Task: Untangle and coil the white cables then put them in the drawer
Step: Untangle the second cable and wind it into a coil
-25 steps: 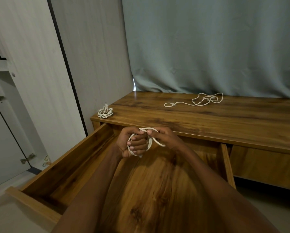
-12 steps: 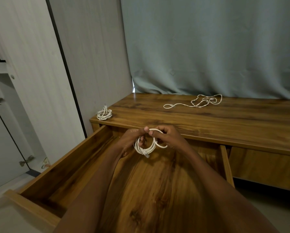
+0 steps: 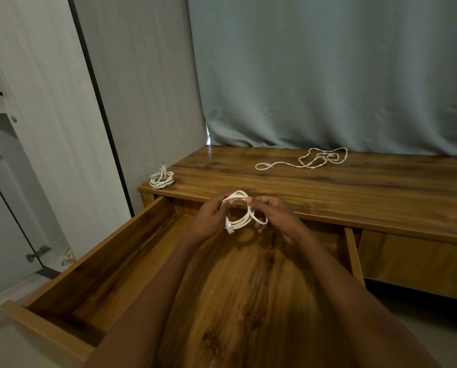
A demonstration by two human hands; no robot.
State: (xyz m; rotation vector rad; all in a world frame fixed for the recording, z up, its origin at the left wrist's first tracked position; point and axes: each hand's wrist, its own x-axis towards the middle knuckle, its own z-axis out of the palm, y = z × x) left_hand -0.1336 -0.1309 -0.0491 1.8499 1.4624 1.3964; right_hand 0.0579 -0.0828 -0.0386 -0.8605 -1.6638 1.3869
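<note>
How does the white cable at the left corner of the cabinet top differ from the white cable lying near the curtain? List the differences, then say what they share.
1. The corner cable is wound into a tight round coil; the cable near the curtain is loose and tangled, with one end trailing left.
2. The corner cable takes up a small patch; the curtain cable sprawls wide.
3. The corner cable sits at the top's front left edge; the curtain cable lies toward the back.

Both are white, rest on the cabinet top, and are untouched.

A grey-green curtain (image 3: 328, 70) is hung at twelve o'clock behind the wooden surface (image 3: 328, 192). Pale wardrobe doors (image 3: 36, 128) are seen at nine o'clock.
</note>
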